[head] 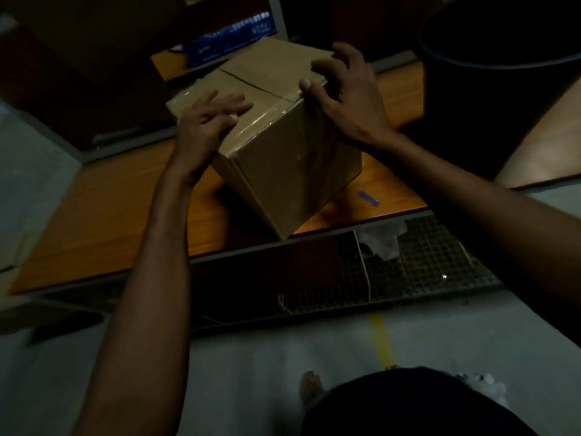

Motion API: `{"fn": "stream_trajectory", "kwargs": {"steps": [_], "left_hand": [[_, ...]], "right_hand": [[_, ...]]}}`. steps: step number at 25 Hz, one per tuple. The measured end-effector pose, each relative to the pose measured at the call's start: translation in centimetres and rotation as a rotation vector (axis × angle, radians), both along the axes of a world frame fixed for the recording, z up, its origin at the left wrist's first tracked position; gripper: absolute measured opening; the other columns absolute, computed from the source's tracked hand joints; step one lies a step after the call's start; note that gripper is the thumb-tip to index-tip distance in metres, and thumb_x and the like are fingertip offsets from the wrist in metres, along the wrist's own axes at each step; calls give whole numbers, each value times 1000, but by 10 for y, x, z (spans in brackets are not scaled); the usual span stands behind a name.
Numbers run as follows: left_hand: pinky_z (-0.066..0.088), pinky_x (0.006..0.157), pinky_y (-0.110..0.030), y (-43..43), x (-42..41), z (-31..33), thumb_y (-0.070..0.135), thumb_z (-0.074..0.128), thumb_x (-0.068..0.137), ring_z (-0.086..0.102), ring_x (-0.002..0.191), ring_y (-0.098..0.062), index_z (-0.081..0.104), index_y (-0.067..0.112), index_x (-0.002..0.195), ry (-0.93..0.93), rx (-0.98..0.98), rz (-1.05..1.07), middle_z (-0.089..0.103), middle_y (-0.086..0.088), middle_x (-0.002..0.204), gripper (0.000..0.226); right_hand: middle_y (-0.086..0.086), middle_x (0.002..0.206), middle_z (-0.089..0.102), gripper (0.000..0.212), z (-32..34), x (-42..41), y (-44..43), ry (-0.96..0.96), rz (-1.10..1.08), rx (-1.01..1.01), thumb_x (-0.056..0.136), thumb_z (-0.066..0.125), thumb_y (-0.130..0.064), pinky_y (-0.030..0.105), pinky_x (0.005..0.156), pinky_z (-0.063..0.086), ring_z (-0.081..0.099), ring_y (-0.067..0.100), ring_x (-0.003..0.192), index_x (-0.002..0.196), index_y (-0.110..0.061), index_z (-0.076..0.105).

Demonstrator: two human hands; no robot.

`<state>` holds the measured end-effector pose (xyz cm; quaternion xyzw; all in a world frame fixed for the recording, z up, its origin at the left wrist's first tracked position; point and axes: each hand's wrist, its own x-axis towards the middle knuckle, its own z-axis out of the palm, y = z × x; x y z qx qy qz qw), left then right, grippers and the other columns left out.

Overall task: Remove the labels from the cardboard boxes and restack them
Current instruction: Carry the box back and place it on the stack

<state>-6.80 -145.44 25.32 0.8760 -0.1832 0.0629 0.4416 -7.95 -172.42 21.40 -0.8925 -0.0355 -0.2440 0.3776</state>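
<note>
- While you work in this dim light, the cardboard box [283,171] sits in the middle of the frame on the wooden worktop [110,221], turned so one corner points toward you.
- Your left hand [204,127] lies on the left part of the box's top face, its fingers [232,102] nearly straight and pressing flat. It holds nothing that I can make out.
- Your right hand [349,99] is at the top right edge of the box, with the fingers arched and curled over the top face and the thumb [306,84] set on the edge, gripping the box there. Whether a label or a tape end is pinched under those fingertips is too blurred to tell.
- Clear tape [267,118] runs along the top seam and down the near side. No label shows on the faces turned to you, so this box may already be stripped, or its label is on a hidden face.
- One small blue strip [369,198] lies on the worktop just right of the box; it could be a peeled scrap, but that is a guess.
- At the upper right stands a dark bin [490,58], and a wire basket [424,272] sits below the worktop's near edge at lower right.
- Judging progress: you look to be mid-task, checking or peeling this one box. No restacked pile is in view, so the stacking seems to lie ahead.
</note>
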Motion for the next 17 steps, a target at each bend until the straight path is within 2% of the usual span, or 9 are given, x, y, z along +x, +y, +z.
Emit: {"fn": "stream_trajectory", "kwargs": {"steps": [3, 5, 7, 9, 11, 13, 14, 17], "left_hand": [[26, 124, -50, 15, -15, -9, 32, 54, 99, 22, 154, -17, 68, 43, 126, 51, -70, 211, 30, 4, 166, 33], [24, 126, -47, 28, -26, -13, 31, 54, 101, 16, 156, -20, 63, 38, 134, 125, -158, 262, 9, 0, 171, 35], [22, 127, -44, 35, -30, -11, 33, 54, 102, 12, 156, -19, 56, 35, 143, 187, -187, 257, -5, 2, 172, 41], [20, 126, -38, 35, -31, -7, 35, 53, 102, 9, 157, -19, 45, 32, 153, 235, -164, 267, -10, 1, 171, 51], [23, 124, -38, 32, -30, -7, 39, 56, 96, 20, 154, -22, 41, 32, 155, 247, -209, 281, 6, -4, 172, 61], [36, 118, -44, 34, -27, -12, 41, 59, 88, 41, 143, -23, 47, 35, 150, 246, -318, 284, 34, -2, 162, 63], [42, 112, -45, 35, -26, -15, 39, 60, 87, 47, 138, -25, 49, 35, 148, 250, -380, 286, 42, -2, 156, 62], [53, 90, -36, 32, -26, -17, 32, 59, 87, 57, 127, -28, 49, 29, 147, 279, -592, 282, 50, -6, 147, 60]], "right_hand": [[5, 144, 46, 54, 4, -7, 2, -35, 3, 57, 95, 54, -69, 28, 98, 39, 38, 13, 127, 130, -29, 66], [4, 138, 47, 52, 19, -4, -1, 5, 11, 19, 93, 59, -67, 29, 95, 40, 38, 12, 124, 129, -30, 67], [1, 140, 50, 56, 41, 14, -6, 196, 199, 93, 91, 69, -59, 29, 97, 45, 45, 12, 127, 138, -28, 63], [-5, 139, 54, 65, 64, 34, -12, 454, 461, 293, 92, 78, -36, 23, 91, 55, 57, 10, 125, 149, -20, 52], [-3, 151, 51, 73, 73, 50, -16, 569, 596, 316, 94, 75, -18, 16, 82, 57, 62, 11, 122, 157, -16, 40], [4, 163, 39, 73, 68, 63, -14, 603, 671, 298, 98, 68, -12, 12, 81, 55, 65, 6, 115, 161, -15, 32], [5, 165, 35, 72, 64, 67, -12, 618, 700, 319, 99, 65, -11, 11, 80, 54, 66, 2, 110, 162, -15, 30], [5, 166, 33, 71, 52, 79, -5, 623, 726, 378, 101, 62, -10, 10, 77, 53, 70, -3, 100, 163, -16, 27]]}}
